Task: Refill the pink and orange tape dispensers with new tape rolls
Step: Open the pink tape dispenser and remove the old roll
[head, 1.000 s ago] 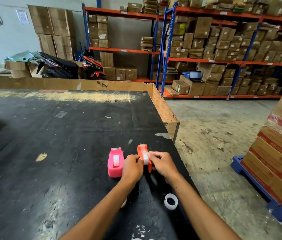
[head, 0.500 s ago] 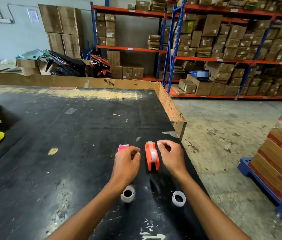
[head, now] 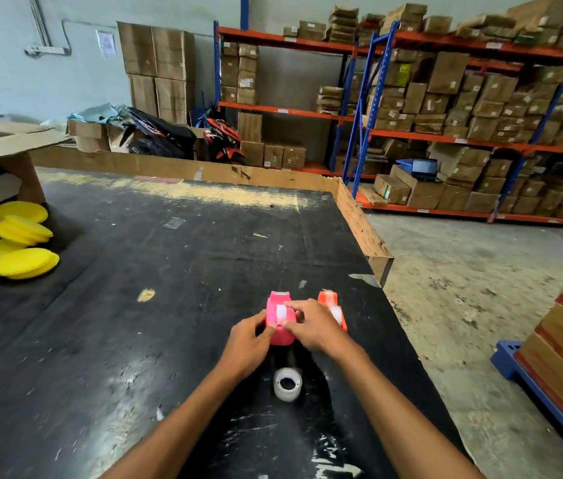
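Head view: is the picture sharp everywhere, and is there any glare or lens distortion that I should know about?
Head view: the hands, left and right, and the pink dispenser look slightly smeared by motion; pale glare lies on the black table near the forearms; the shelving uprights lean, a wide-angle effect; the far right edge is blurred.

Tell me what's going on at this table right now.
A person is working at a black table in a warehouse. Both hands, left hand and right hand, are on the pink tape dispenser, which shows a white roll in its middle. The orange tape dispenser stands just to its right, partly behind the right hand. A loose white tape roll lies on the table nearer the person.
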Demonstrator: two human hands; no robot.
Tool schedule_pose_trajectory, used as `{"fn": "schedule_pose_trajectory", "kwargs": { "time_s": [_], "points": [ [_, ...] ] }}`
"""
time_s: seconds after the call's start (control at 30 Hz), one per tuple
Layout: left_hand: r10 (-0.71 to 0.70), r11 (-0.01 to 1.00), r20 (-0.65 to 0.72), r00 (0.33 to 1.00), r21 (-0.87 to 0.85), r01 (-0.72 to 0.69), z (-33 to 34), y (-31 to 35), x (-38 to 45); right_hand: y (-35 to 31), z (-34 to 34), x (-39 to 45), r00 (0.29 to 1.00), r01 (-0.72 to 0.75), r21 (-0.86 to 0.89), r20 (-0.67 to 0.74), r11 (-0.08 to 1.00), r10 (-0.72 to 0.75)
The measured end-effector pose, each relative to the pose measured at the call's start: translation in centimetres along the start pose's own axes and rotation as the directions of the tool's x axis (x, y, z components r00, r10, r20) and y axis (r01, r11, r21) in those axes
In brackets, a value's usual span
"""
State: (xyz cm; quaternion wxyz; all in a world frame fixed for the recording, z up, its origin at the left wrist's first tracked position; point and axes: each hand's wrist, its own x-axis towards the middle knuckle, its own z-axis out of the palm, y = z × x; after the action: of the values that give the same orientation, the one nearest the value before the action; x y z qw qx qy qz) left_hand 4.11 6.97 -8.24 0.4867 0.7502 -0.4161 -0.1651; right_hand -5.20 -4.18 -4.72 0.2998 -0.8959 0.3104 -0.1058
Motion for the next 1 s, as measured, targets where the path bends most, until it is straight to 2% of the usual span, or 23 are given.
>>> {"fn": "schedule_pose_trajectory", "kwargs": {
  "time_s": [0.13, 0.27, 0.4, 0.5, 0.73, 0.9, 1.0],
  "points": [
    [0.085, 0.995, 0.071, 0.994, 0.047, -0.089, -0.8, -0.8, 0.4, -1.5, -1.3, 0.9, 0.994, -0.072, -0.102, 0.075, 0.992, 0.080],
    [0.082, 0.991, 0.066, 0.994, 0.099, -0.088, -1.3, -1.9, 1.0, -3.0, -1.5, 2.1, 0.990, -0.031, -0.318, 0.122, 0.947, 0.074],
    [0.110, 0.973, 0.095, 0.989, 0.194, -0.127, -1.2, -2.6, 1.7, -4.2, -1.9, 2.8, 0.979, -0.014, -0.430, 0.179, 0.903, 0.100],
    [0.108, 0.975, 0.111, 0.988, 0.183, -0.127, -1.1, -2.8, 2.1, -4.1, -1.6, 3.0, 0.978, 0.041, -0.446, 0.201, 0.894, 0.055],
    [0.118, 0.988, 0.106, 0.987, 0.090, -0.128, -0.8, -3.0, 2.1, -2.5, -1.3, 2.2, 0.986, 0.128, -0.415, 0.154, 0.901, -0.070],
    [0.185, 0.976, 0.117, 0.976, 0.092, -0.196, -0.7, -3.1, 2.0, -2.4, -0.8, 2.0, 0.984, 0.141, -0.384, 0.157, 0.912, -0.086],
    [0.160, 0.983, 0.107, 0.981, 0.070, -0.168, -1.0, -3.0, 1.9, -2.4, -0.9, 1.5, 0.990, 0.140, -0.370, 0.056, 0.918, -0.129]
  ]
}}
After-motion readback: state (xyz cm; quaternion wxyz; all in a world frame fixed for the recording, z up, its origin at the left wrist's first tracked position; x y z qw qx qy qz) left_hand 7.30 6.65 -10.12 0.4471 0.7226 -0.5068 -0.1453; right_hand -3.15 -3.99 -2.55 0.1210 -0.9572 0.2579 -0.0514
